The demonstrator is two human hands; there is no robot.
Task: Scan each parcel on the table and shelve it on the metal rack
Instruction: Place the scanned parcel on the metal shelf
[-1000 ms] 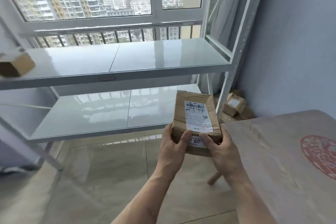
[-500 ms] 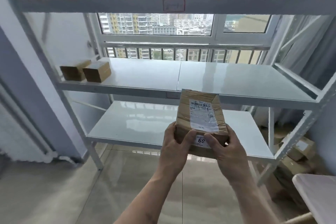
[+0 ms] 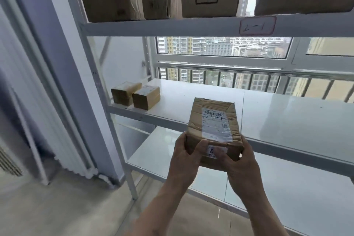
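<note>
Both hands, left hand (image 3: 186,156) and right hand (image 3: 242,161), grip the parcel (image 3: 213,130) with curled fingers. The view has swung from the desk to the rack (image 3: 172,27); shelving likely comes next.

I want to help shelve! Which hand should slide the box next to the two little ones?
Probably the left hand: the two small boxes sit on its side. The right hand holds the parcel farther away.
</note>
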